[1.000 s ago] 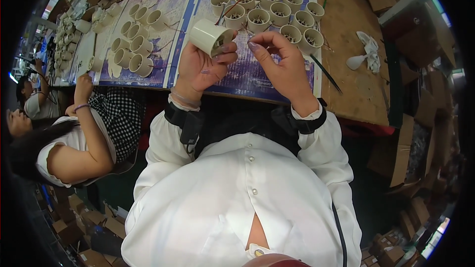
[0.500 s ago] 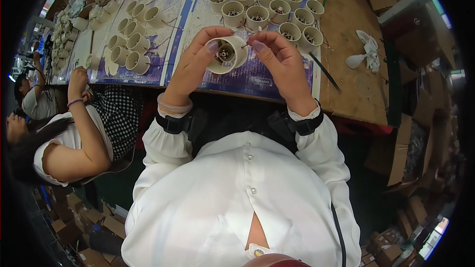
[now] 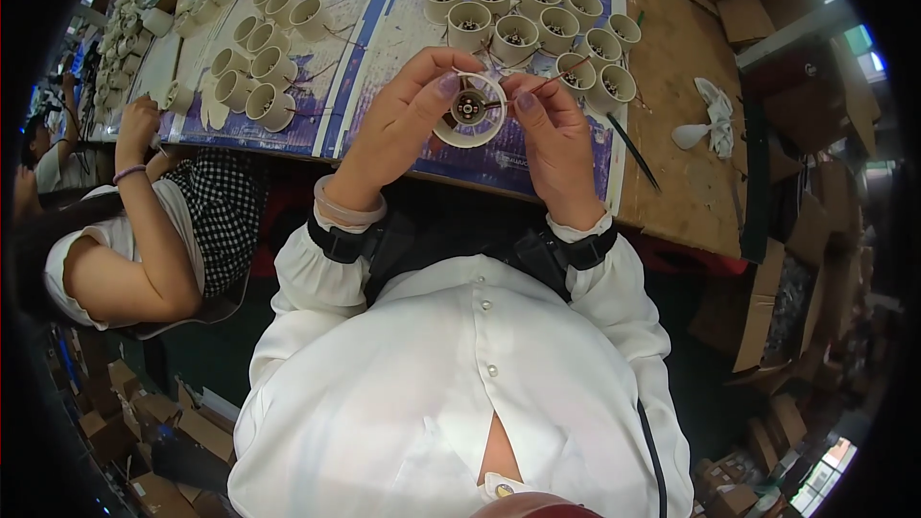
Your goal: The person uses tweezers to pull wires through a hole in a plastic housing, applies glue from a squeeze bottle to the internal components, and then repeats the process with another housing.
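A white cup-shaped lamp housing [image 3: 472,141] is held above the near edge of the table, its open end turned up toward me. Inside it sits a round dark socket [image 3: 470,108] with small metal contacts. My left hand [image 3: 401,125] grips the housing's left side, with the thumb on its rim. Thin reddish wires [image 3: 564,73] come out on the right of the housing. My right hand [image 3: 554,139] pinches them between thumb and fingers, close to the rim. Its hidden fingertips may also touch the housing.
Several similar white housings [image 3: 515,31] stand upright beyond my hands, and another group [image 3: 271,107] lies tilted at left. A dark green stick [image 3: 633,152] and a crumpled white wrapper [image 3: 715,113] rest at right. A co-worker [image 3: 144,259] sits on my left.
The housing has turned so that its open end faces me more squarely. My hands and the wires have shifted slightly right in the picture, as has the table.
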Demonstrator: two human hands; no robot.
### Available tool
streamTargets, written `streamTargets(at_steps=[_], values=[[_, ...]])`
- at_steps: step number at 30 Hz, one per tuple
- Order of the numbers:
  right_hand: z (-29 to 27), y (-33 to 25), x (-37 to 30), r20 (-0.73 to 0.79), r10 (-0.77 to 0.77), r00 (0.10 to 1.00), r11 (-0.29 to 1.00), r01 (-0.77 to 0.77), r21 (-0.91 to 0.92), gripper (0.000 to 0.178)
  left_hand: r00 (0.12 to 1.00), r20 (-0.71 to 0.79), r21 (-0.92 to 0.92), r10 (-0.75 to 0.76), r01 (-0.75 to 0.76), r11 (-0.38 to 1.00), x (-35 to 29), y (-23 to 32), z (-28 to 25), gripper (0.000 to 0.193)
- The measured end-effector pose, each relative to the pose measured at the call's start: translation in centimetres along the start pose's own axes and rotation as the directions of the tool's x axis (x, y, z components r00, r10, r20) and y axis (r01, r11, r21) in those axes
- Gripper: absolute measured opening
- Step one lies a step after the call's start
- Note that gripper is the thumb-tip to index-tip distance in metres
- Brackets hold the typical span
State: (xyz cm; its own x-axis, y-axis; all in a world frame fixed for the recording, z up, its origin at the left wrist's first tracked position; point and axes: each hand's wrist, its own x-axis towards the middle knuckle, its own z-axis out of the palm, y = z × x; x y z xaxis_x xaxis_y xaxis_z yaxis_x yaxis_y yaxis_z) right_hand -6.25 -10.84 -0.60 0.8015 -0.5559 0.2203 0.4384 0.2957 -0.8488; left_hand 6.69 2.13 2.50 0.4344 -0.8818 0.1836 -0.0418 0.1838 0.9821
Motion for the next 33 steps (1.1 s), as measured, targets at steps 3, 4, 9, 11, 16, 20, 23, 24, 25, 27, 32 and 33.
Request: streamTargets(at_steps=[3, 4, 9, 11, 16, 20, 23, 24, 25, 27, 32, 33], values=[[0.2, 0.1, 0.0, -0.012, -0.021, 1.000, 0.999, 0.021, 0.030, 0.015, 0.994, 0.055, -0.117, -0.091, 0.097, 0.988, 0.2, 0.0, 0.0, 0.047], [0.1, 0.3, 0.0, -0.016, -0.026, 1.000, 0.999, 0.026, 0.038, 0.017, 0.987, 0.087, -0.172, -0.134, 0.147, 0.974, 0.3, 0.0, 0.0, 0.054], [0.7, 0.1, 0.0, -0.100, -0.099, 0.990, 0.990, 0.088, -0.110, 0.016, 0.964, 0.114, -0.494, -0.242, 0.267, 0.827, 0.7, -0.8, 1.0, 0.054], [0.8, 0.2, 0.0, -0.112, -0.117, 0.987, 0.989, 0.106, -0.101, 0.016, 0.976, 0.076, -0.404, -0.203, 0.217, 0.889, 0.4, -0.8, 1.4, 0.054], [0.5, 0.3, 0.2, -0.159, -0.120, 0.980, 0.990, 0.129, 0.049, 0.014, 1.000, 0.007, -0.276, -0.028, 0.028, 0.961, 0.8, -0.7, 2.0, 0.056], [0.6, 0.2, 0.2, -0.209, -0.015, 0.978, 0.977, 0.058, 0.205, 0.015, 0.998, 0.066, -0.167, -0.011, 0.022, 0.986, 1.3, -0.2, 1.9, 0.057], [0.3, 0.5, 0.3, -0.242, 0.019, 0.970, 0.974, 0.037, 0.225, 0.016, 0.994, 0.054, -0.269, -0.100, 0.111, 0.957, 1.7, -0.3, 2.4, 0.058], [0.1, 0.7, 0.3, -0.259, 0.009, 0.966, 0.979, 0.045, 0.200, 0.016, 0.988, 0.055, -0.318, -0.144, 0.154, 0.935, 1.8, -0.3, 2.5, 0.059], [-0.1, 0.9, 0.3, -0.277, -0.002, 0.961, 0.983, 0.053, 0.175, 0.017, 0.988, 0.055, -0.320, -0.143, 0.153, 0.935, 1.8, -0.4, 2.6, 0.059], [-0.4, 1.3, 0.4, -0.290, -0.015, 0.957, 0.985, 0.064, 0.160, 0.016, 0.999, 0.033, -0.271, -0.035, 0.043, 0.961, 1.3, -0.7, 3.1, 0.059], [-0.5, 1.5, 0.4, -0.316, -0.057, 0.947, 0.988, 0.099, 0.120, 0.015, 0.999, 0.032, -0.254, -0.034, 0.041, 0.966, 1.0, -1.0, 3.2, 0.066], [-0.5, 1.5, 0.4, -0.316, -0.065, 0.946, 0.988, 0.107, 0.116, 0.015, 0.999, 0.032, -0.255, -0.035, 0.042, 0.966, 1.0, -0.9, 3.2, 0.066]])
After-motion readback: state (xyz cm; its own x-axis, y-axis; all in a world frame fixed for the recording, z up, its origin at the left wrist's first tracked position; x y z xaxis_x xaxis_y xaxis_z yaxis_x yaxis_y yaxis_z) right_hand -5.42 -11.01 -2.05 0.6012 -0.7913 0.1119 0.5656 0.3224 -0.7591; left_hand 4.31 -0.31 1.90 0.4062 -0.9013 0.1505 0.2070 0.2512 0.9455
